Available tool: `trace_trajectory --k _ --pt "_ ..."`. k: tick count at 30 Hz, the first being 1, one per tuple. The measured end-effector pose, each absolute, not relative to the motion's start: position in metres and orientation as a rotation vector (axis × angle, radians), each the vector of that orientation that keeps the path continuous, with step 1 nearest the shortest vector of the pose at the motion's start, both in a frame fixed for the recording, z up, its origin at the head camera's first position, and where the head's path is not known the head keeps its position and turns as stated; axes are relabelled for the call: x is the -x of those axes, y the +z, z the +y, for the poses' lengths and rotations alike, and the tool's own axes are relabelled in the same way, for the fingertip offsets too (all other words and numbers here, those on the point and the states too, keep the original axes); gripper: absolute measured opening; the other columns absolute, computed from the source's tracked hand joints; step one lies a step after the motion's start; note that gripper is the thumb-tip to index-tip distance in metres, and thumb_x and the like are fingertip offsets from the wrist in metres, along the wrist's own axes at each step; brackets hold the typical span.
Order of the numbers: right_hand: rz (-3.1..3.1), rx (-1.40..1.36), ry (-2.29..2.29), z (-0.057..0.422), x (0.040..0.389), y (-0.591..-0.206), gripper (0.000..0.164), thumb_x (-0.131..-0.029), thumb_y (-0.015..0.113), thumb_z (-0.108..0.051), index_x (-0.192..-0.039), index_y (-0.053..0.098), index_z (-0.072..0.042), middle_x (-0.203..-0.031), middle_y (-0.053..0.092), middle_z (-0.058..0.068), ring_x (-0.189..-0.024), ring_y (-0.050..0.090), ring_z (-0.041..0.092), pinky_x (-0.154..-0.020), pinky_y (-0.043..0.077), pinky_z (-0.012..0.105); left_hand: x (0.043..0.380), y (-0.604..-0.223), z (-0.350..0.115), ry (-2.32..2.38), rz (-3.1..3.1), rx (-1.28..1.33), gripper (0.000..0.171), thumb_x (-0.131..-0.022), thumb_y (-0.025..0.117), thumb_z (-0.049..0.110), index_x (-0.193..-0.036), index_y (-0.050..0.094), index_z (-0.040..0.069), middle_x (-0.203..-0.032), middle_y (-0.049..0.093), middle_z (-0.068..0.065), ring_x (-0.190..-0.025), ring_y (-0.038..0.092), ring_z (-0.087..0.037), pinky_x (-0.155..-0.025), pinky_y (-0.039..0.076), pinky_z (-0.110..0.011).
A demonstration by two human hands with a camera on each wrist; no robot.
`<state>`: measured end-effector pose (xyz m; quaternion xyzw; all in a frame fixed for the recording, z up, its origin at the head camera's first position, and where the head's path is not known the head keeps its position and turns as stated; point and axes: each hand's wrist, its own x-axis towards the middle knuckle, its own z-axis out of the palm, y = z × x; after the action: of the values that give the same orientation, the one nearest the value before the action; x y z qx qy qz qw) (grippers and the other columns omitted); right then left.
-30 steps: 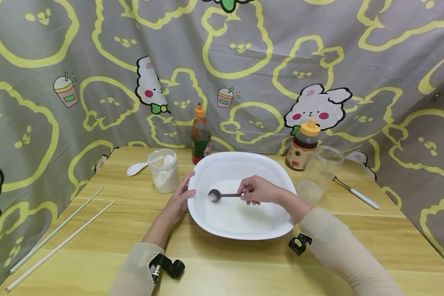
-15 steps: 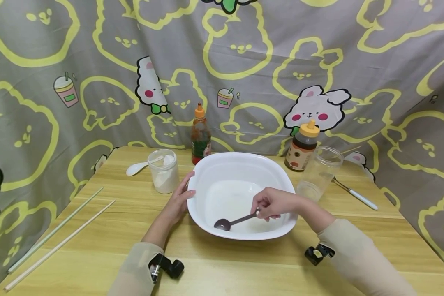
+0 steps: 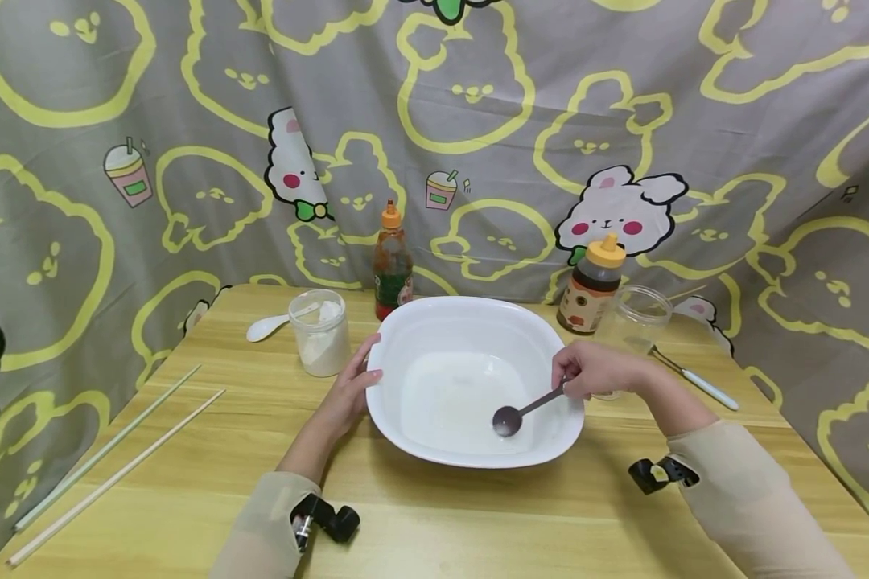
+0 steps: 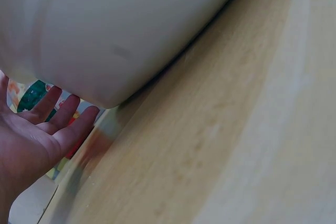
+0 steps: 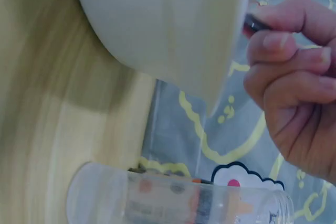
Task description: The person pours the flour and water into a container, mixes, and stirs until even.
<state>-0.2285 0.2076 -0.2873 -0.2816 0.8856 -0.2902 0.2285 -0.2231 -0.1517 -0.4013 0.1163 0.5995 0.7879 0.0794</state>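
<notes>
Logging the left hand first: we see it holding the left rim of the white basin, thumb over the edge; from the left wrist, the other fingers are spread against the outer wall. The right hand pinches the handle of a dark measuring spoon between thumb and fingers, over the right side of the basin — grip together, clamped on the handle. We find the spoon's bowl inside the basin, toward the near right; we cannot tell whether it touches the bottom. The basin sits mid-table on the wooden table.

Far left of the basin we have a transparent jar of white powder, with a white spoon just to its left, handle toward the jar. An orange-capped sauce bottle stands at the far side, just behind the basin. Far right we note a yellow-capped dark sauce bottle and, just beside it, a tall transparent jar, partly hidden by the right hand. A pale-handled metal tool lies right of that jar. Two sticks lie at the left — one pale green, one pinkish-white — roughly parallel, apart. Patterned grey curtain behind everything.
</notes>
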Motion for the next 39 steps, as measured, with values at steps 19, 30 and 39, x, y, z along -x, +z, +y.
trace_trajectory --k 19,30,39 --pt "2.469 0.671 -1.09 0.148 0.257 -0.332 0.013 -0.079 0.057 -0.004 -0.09 0.06 0.003 -0.056 0.053 0.006 -0.043 0.042 0.011 -0.04 0.035 0.023 0.222 -0.4 -0.151 2.372 1.804 -0.336 0.06 -0.082 0.047 0.01 -0.136 0.023 0.019 -0.133 0.025 -0.017 -0.112 0.032 -0.043 -0.078 0.043 -0.039" --pt "2.249 0.867 -1.024 0.162 0.23 -0.323 0.01 -0.076 0.055 0.001 -0.082 0.061 -0.003 -0.05 0.048 -0.001 -0.038 0.035 0.008 -0.037 0.03 0.019 0.224 -0.399 -0.152 2.362 1.807 -0.347 0.06 -0.083 0.046 0.011 -0.136 0.023 0.021 -0.132 0.025 -0.019 -0.111 0.033 -0.042 -0.076 0.044 -0.037" --pt "2.478 0.78 -0.825 0.199 0.222 -0.304 0.01 -0.07 0.056 0.002 -0.074 0.059 -0.006 -0.056 0.046 0.001 -0.05 0.041 0.013 -0.044 0.037 0.024 0.222 -0.4 -0.152 2.353 1.804 -0.333 0.059 -0.083 0.046 0.011 -0.137 0.022 0.021 -0.132 0.025 -0.019 -0.111 0.034 -0.041 -0.076 0.044 -0.036"
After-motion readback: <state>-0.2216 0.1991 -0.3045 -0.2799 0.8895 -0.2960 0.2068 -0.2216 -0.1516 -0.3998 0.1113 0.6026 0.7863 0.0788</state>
